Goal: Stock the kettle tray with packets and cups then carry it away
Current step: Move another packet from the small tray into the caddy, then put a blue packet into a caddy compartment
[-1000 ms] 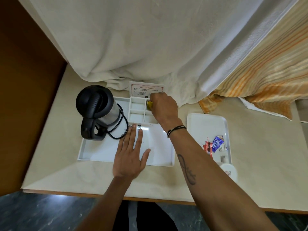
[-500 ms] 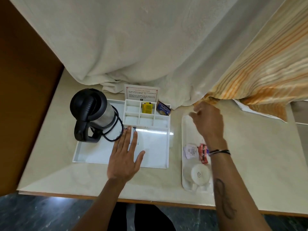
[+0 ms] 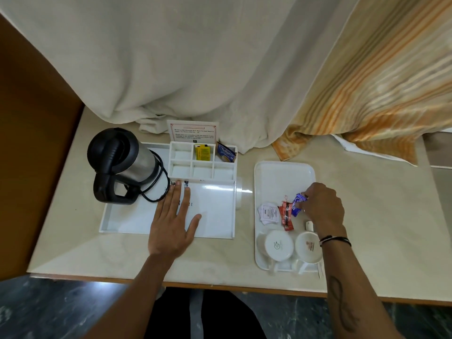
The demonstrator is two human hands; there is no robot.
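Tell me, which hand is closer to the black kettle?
Left. The left hand lies flat on the kettle tray beside the kettle; the right hand is over at the other tray.

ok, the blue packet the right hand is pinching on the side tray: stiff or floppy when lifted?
Probably floppy: the blue packet looks crinkled and bent between the right hand's fingertips. Likely light, since a fingertip pinch holds it. Its glossy wrapper may be slippery.

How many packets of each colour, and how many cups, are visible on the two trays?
Yellow packet: 1, in the kettle tray organiser.
Blue packets: 2, organiser and right hand at.
Red packet: 1.
White packet: 1.
Cups: 2, upside down on the side tray.
Total: 7.
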